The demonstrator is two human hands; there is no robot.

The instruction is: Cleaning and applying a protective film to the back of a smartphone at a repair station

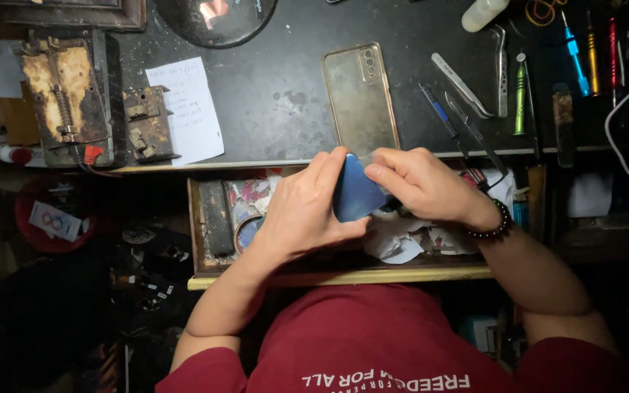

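Note:
A blue phone [356, 193] is held over an open wooden drawer [343, 275] below the dark worktop. My left hand [302, 211] grips it from the left, fingers curled over its top edge. My right hand [418, 182], with a dark bead bracelet at the wrist, pinches its right edge with fingertips. A clear phone case [360, 100] lies on the worktop just beyond both hands, camera cut-out at its far end.
Tweezers [467, 91], screwdrivers [520, 98] and a white bottle [483, 13] lie at the right of the worktop. A paper note [185, 109] and rusty metal clamps [67, 91] sit at the left. The drawer holds crumpled paper [394, 244] and small clutter. A white cable [624, 131] runs at far right.

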